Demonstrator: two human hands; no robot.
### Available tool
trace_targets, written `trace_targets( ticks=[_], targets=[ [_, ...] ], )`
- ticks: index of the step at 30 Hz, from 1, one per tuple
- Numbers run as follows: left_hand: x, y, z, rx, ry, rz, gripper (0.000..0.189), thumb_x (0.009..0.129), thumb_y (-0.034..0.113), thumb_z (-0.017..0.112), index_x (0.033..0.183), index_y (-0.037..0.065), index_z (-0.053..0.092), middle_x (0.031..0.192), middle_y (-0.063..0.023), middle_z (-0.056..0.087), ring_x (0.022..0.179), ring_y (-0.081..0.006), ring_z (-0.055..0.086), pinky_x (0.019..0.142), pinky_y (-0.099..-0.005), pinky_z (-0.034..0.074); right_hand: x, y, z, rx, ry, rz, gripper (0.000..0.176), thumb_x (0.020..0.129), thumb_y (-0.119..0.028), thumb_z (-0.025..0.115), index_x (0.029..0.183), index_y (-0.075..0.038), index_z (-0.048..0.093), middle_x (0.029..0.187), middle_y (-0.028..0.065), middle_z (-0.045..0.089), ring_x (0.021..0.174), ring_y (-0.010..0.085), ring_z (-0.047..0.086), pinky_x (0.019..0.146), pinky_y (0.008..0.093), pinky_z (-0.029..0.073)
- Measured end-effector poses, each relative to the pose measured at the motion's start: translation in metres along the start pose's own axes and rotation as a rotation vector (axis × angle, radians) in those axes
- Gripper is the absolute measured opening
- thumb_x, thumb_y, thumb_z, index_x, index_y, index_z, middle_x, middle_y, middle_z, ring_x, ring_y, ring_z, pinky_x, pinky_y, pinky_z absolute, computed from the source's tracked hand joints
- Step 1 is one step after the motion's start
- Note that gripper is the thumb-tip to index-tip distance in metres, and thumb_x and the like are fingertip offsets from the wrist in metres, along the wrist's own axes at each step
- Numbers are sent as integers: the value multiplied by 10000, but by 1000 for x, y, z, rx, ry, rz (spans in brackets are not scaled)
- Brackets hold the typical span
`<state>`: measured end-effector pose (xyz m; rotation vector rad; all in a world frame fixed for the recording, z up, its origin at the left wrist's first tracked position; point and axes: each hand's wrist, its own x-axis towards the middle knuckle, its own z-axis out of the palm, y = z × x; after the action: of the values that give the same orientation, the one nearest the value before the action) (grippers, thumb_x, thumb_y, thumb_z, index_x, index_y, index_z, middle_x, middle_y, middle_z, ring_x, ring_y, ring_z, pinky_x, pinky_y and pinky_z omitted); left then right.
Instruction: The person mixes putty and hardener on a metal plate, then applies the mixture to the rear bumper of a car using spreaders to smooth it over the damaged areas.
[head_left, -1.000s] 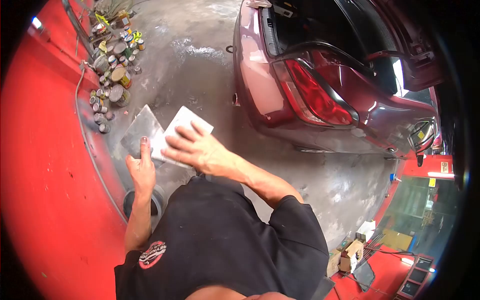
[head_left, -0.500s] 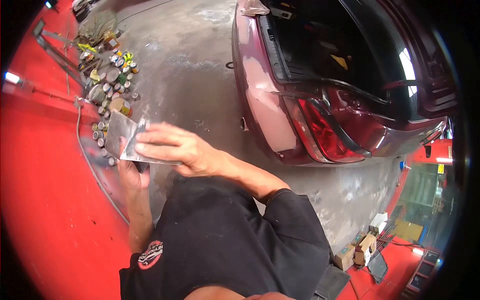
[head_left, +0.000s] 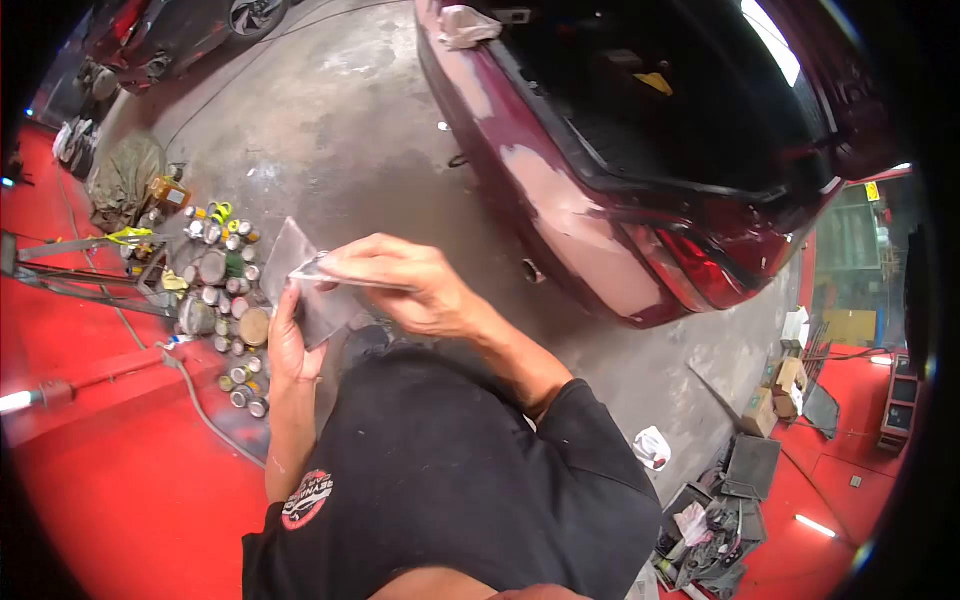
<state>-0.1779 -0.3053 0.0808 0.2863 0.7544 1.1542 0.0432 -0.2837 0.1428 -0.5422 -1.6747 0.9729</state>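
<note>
My left hand [head_left: 298,345] is closed on a flat grey plate [head_left: 325,312] from below, with the thumb at its near edge. My right hand [head_left: 415,285] grips a thin, flat metal spreader [head_left: 316,270], fingers pressed together along it. The spreader lies across the plate's upper face, and its edge appears to touch the plate. Farther forward and right stands a dark red car [head_left: 500,130], its rear corner marked by pale pinkish patches [head_left: 560,200] beside the red tail light [head_left: 690,262].
Many cans [head_left: 215,268] stand on the floor at the left, by a metal frame [head_left: 90,270] and red wall. A dark car [head_left: 170,40] is at the upper left. Cardboard boxes [head_left: 762,410] and a cluttered pile [head_left: 715,530] lie at the lower right.
The view has shifted, bringing the dark car and more floor clutter into sight. Both hands have come slightly right, and the spreader has turned more edge-on over the plate.
</note>
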Motion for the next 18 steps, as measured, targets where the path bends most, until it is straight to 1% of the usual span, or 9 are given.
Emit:
trace_targets(
  ticks=[1,3,5,6,10,13,14,17,18],
  targets=[
    [7,24,1,135,39,73,378,955,273,622,1246,36,573,1166,-91,641,1084,-185,608,966,-374,479,18,2,7,31,18,-14,648,657,164,513,1260,-50,616,1178,162,627,1064,323,628,918,403,502],
    [24,62,9,397,121,216,402,952,281,638,1227,-5,579,1173,-97,633,1061,-158,607,938,-349,485,52,24,10,-577,16,-186,502,706,2,623,1202,-78,639,1146,145,613,1034,337,615,887,448,490],
    [47,91,-5,672,172,298,343,962,301,641,1030,-35,628,920,-19,623,781,-92,522,698,-253,442,74,32,22,-1050,-35,-111,475,728,-77,639,1202,-100,624,1182,140,585,1088,354,565,911,499,453],
    [56,100,-9,786,215,309,353,967,313,633,980,-40,619,875,-8,599,747,-88,491,663,-253,421,79,46,29,-1151,-66,-108,403,788,-192,580,1180,-118,637,1158,103,595,1072,323,551,878,474,437],
    [92,131,-10,1051,255,263,412,990,337,589,940,-72,587,821,-29,567,720,-92,460,621,-269,406,78,84,63,-915,-309,-30,472,799,-181,578,1269,-138,559,1270,123,530,1229,350,483,1007,561,404],
    [129,151,-3,1383,677,170,452,996,342,569,1033,-108,580,856,-76,594,712,-116,495,615,-303,431,84,97,70,-876,-343,5,426,838,-174,547,1263,-153,568,1263,97,546,1209,315,499,1015,519,400],
    [144,160,3,1169,549,252,456,990,348,568,1073,-100,578,907,-91,605,747,-139,531,652,-324,455,86,106,66,-830,-423,87,404,848,-171,541,1249,-154,588,1226,72,576,1193,277,512,1006,499,398],
    [192,195,20,478,193,404,494,974,366,567,1194,-76,571,1060,-135,639,853,-210,637,760,-388,525,98,128,47,-646,-105,86,434,776,-24,586,1198,-114,638,1191,77,616,1133,268,565,970,473,419],
    [209,204,18,480,117,290,424,991,341,534,1194,-27,585,1109,-121,641,950,-221,649,868,-381,518,111,127,34,-604,11,53,492,738,18,596,1214,-102,636,1216,100,608,1154,285,558,980,477,421]
  ],
)
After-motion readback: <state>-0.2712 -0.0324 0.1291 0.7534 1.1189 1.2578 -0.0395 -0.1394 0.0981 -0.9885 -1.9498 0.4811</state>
